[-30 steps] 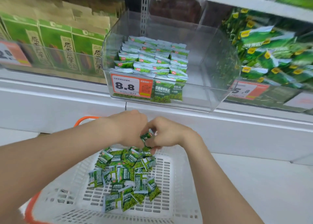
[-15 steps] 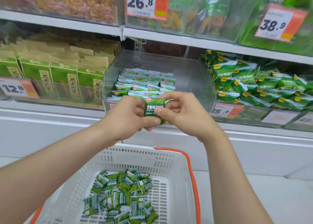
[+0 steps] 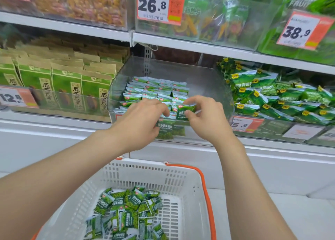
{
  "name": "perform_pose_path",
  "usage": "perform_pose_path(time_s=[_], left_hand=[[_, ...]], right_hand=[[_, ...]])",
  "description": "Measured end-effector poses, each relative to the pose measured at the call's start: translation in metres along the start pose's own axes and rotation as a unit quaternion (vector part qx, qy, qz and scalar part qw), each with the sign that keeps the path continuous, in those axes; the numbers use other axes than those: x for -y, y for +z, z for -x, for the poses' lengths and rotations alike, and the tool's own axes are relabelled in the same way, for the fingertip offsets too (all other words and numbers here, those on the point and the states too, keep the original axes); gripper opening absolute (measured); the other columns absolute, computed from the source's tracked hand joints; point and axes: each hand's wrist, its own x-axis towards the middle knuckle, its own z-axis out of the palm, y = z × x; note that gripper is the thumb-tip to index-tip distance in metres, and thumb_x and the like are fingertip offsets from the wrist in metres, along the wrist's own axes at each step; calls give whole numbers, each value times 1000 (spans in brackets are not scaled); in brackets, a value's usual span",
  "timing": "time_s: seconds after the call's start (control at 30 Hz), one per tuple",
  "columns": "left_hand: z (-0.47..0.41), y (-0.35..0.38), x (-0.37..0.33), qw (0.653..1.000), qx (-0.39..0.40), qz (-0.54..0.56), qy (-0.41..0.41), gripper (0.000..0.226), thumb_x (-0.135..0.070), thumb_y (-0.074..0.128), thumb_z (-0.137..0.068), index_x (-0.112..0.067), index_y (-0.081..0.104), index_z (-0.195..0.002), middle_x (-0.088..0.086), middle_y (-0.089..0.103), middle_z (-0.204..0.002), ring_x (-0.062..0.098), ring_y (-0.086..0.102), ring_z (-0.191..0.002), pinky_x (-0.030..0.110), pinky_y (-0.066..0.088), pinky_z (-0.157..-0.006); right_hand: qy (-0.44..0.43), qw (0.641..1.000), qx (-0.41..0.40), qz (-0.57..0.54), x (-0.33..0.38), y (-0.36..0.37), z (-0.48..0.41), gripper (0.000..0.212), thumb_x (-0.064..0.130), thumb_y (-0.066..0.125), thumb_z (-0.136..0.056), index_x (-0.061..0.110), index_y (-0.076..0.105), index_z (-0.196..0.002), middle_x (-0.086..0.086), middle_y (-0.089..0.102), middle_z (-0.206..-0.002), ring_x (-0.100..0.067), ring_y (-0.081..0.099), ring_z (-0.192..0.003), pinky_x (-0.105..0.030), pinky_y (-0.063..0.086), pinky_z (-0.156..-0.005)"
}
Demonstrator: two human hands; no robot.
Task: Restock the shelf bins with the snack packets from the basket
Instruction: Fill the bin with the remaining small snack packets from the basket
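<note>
A clear shelf bin on the middle shelf holds neat rows of small green snack packets. My right hand pinches one green packet at the bin's front rim, beside the rows. My left hand reaches over the front rim with its fingertips on the front-row packets; I cannot tell whether it holds one. Below, a white basket with an orange handle holds several loose green packets.
To the left is a bin of tall green and tan bags. On the right a bin holds larger green pea packs. The shelf above carries more clear bins with price tags. A white shelf base runs below.
Both hands rose from the basket with a packet and moved forward to the bin's front rim. The packet now sits at the row, in the right hand's pinch.
</note>
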Motion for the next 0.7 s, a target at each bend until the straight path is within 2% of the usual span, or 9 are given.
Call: perform_pose_path(time_s=[0.07, 0.13, 0.23, 0.3, 0.4, 0.57, 0.6, 0.67, 0.7], left_hand=[[-6, 2, 0, 999, 33, -12, 10, 30, -18, 68, -89, -25, 66, -119, -10, 59, -111, 20, 57, -111, 39, 47, -94], [-14, 5, 1, 998, 53, -35, 19, 23, -30, 68, -89, -28, 68, -111, -10, 65, -113, 20, 60, -110, 39, 49, -92], [-25, 7, 5, 992, 96, -76, 23, 21, -41, 68, -89, -28, 69, -106, -8, 67, -110, 21, 60, -106, 40, 48, -89], [-30, 7, 11, 991, 107, -68, 35, 20, -43, 71, -87, -27, 68, -98, -7, 64, -103, 21, 60, -97, 40, 50, -87], [-35, 4, 18, 993, 109, -40, 38, 26, -46, 78, -82, -24, 66, -88, -6, 61, -96, 17, 54, -86, 39, 52, -85], [-39, 0, 28, 994, 95, -44, 41, 33, -52, 79, -82, -22, 70, -92, -6, 61, -102, 13, 52, -91, 33, 46, -87], [-39, -1, 27, 994, 94, -40, 44, 33, -52, 79, -82, -23, 70, -94, -7, 61, -104, 12, 52, -90, 32, 45, -86], [-39, 0, 25, 993, 106, -23, 50, 36, -50, 82, -79, -25, 70, -103, -7, 61, -108, 5, 50, -81, 32, 46, -85], [-39, 0, 24, 991, 119, -14, 54, 37, -49, 83, -78, -27, 70, -106, -7, 60, -110, 3, 51, -79, 33, 47, -87]], right_hand=[[28, 998, 51, 35, 1, 1, -7, 23, 23, 64, -95, 30, 74, -115, 7, 63, -73, -23, 56, -101, -29, 40, -81], [62, 992, 103, 40, 3, -4, -14, 23, 21, 61, -91, 29, 75, -107, -5, 69, -78, -25, 67, -101, -31, 52, -82], [126, 978, 166, 23, 9, -10, -24, 21, 13, 61, -89, 22, 79, -96, -9, 74, -93, -21, 77, -63, -26, 61, -67], [161, 969, 184, 23, 11, -12, -30, 19, 10, 65, -88, 13, 81, -98, -8, 76, -97, -21, 76, -58, -30, 64, -69], [189, 960, 208, 13, 11, -15, -37, 24, 6, 70, -85, 2, 77, -108, -12, 79, -99, -24, 77, -62, -38, 65, -79], [186, 957, 220, 33, 12, -14, -47, 28, 6, 76, -71, -6, 74, -96, -16, 79, -84, -13, 76, -64, -44, 65, -80], [177, 960, 209, 50, 13, -12, -48, 26, 7, 75, -65, -4, 75, -89, -19, 78, -82, -12, 75, -73, -48, 65, -80], [156, 965, 194, 86, 15, -11, -48, 19, 7, 72, -55, 13, 72, -73, -21, 77, -88, -19, 74, -91, -56, 62, -79], [150, 965, 192, 95, 16, -10, -48, 24, 6, 72, -54, 20, 71, -74, -19, 78, -92, -21, 74, -92, -58, 62, -78]])
